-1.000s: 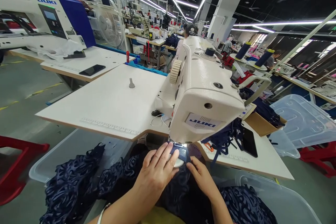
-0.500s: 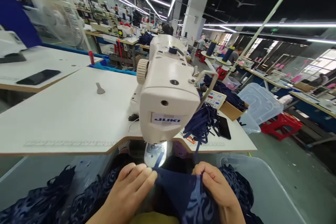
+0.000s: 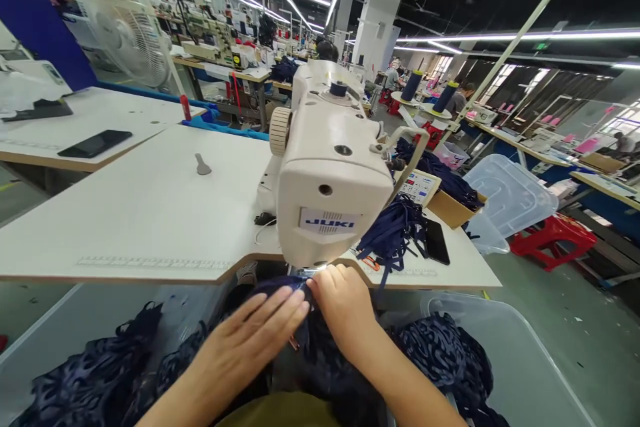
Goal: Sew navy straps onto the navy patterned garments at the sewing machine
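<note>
A white JUKI sewing machine (image 3: 330, 207) stands in front of me, its lit needle area low at the table's cut-out. Right beneath the head lies a navy garment piece (image 3: 274, 284), partly covered by my hands; dark patterned cloth hangs down below. My left hand (image 3: 260, 330) rests on the piece with fingers stretched out. Close to the needle area, my right hand (image 3: 344, 300) has its fingers closed on the cloth's edge. The needle and presser foot are mostly hidden.
Clear bins with navy patterned garments (image 3: 440, 350) flank my lap. On the table lie navy straps (image 3: 395, 230), a black phone (image 3: 437, 240) and a small grey metal piece (image 3: 202, 164). A cardboard box (image 3: 453, 208) and a red stool (image 3: 553, 240) are at right.
Both hands have moved up to the needle area, the right one far to the left, beside the left. The cloth stretched between them is now under the machine head. The left fingers have straightened.
</note>
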Demonstrator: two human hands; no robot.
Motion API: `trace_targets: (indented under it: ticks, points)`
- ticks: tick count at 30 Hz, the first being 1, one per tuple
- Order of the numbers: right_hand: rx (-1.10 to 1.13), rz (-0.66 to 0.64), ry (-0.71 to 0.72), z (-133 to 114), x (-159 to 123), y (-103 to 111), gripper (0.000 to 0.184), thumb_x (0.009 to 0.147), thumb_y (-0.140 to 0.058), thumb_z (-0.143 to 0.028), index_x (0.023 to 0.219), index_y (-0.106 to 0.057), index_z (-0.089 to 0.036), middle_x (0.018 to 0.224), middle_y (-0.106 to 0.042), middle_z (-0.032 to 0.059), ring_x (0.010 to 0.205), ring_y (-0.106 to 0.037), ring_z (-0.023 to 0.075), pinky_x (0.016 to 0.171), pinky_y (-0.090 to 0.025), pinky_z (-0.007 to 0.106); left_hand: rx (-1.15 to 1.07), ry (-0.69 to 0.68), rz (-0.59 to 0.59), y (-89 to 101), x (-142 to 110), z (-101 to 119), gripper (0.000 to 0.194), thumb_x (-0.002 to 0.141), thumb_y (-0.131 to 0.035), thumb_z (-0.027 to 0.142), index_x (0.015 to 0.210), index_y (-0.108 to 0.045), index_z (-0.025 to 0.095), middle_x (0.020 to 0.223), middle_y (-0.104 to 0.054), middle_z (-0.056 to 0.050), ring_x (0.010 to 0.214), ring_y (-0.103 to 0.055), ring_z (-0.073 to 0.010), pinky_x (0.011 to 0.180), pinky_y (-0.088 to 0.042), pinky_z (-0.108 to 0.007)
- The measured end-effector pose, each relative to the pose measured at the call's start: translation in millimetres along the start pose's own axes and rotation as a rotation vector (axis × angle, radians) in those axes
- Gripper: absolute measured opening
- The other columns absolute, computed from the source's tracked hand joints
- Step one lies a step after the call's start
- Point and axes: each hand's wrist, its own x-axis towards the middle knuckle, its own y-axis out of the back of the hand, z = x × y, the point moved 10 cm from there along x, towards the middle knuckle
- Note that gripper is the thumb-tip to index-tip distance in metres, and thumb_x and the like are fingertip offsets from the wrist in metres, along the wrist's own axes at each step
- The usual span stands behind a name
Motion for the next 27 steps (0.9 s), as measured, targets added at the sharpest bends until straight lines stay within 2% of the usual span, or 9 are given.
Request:
trace_targets:
  ticks: [2, 4, 6, 8, 14, 19, 27]
  points:
    - [0.229, -0.043, -0.138, 17, -5, -2, 0.019, 0.094, -0.046, -0.028, 0.079, -0.054, -0.019, 0.073, -0.060, 0.0038, 0.068, -0.053, 0.0180, 0.062, -0.034, 0.029, -0.036, -0.031, -0.056, -13.2, 11, 15, 0.040, 0.095, -0.034, 0.009, 0.129, -0.054, 0.015, 0.134, -0.056, -0.004, 0.129, -0.044, -0.0164, 0.114, -0.021, -0.033]
    - [0.555, -0.088, -0.328, 38, -13, -13, 0.012, 0.093, -0.047, -0.030, 0.087, -0.050, -0.020, 0.074, -0.057, 0.0003, 0.068, -0.052, 0.0155, 0.063, -0.037, 0.026, -0.056, 0.020, -0.081, -22.5, 15, 17, 0.039, 0.095, -0.035, 0.012, 0.130, -0.053, 0.013, 0.137, -0.053, -0.005, 0.132, -0.040, -0.0173, 0.115, -0.018, -0.035]
    - [0.817, -0.124, -0.487, 52, -22, -28, 0.012, 0.093, -0.043, -0.031, 0.090, -0.047, -0.021, 0.067, -0.048, -0.0043, 0.062, -0.047, 0.0127, 0.061, -0.037, 0.024, -0.068, 0.077, -0.078, -26.2, 14, 16, 0.040, 0.096, -0.033, 0.012, 0.132, -0.052, 0.015, 0.137, -0.053, -0.004, 0.133, -0.038, -0.0163, 0.115, -0.013, -0.035]
    - [0.924, -0.148, -0.558, 58, -25, -39, 0.012, 0.092, -0.041, -0.032, 0.090, -0.046, -0.021, 0.062, -0.039, -0.0071, 0.058, -0.042, 0.0116, 0.059, -0.037, 0.023, -0.068, 0.109, -0.061, -25.1, 11, 14, 0.042, 0.096, -0.030, 0.011, 0.132, -0.052, 0.015, 0.136, -0.055, -0.004, 0.133, -0.037, -0.0147, 0.114, -0.011, -0.034]
    - [0.793, -0.109, -0.467, 57, -9, -32, 0.010, 0.091, -0.042, -0.030, 0.087, -0.042, -0.021, 0.065, -0.046, -0.0062, 0.064, -0.048, 0.0131, 0.065, -0.036, 0.025, -0.014, 0.183, -0.036, -17.7, 10, 7, 0.045, 0.095, -0.026, 0.007, 0.127, -0.057, 0.015, 0.132, -0.058, -0.006, 0.127, -0.045, -0.0159, 0.107, -0.018, -0.034]
    - [0.636, -0.065, -0.455, 58, -4, -27, 0.011, 0.089, -0.042, -0.027, 0.080, -0.038, -0.022, 0.066, -0.049, -0.0046, 0.064, -0.050, 0.0146, 0.063, -0.034, 0.026, 0.026, 0.214, -0.028, -17.1, 13, 2, 0.044, 0.094, -0.027, 0.005, 0.124, -0.058, 0.014, 0.131, -0.059, -0.006, 0.123, -0.049, -0.0164, 0.102, -0.023, -0.033]
    - [0.583, -0.069, -0.463, 59, -4, -27, 0.009, 0.089, -0.040, -0.025, 0.081, -0.038, -0.023, 0.067, -0.049, -0.0036, 0.065, -0.048, 0.0156, 0.062, -0.032, 0.026, 0.068, 0.216, -0.035, -20.7, 11, 2, 0.046, 0.093, -0.027, 0.004, 0.127, -0.056, 0.014, 0.133, -0.057, -0.006, 0.125, -0.047, -0.0162, 0.102, -0.023, -0.033]
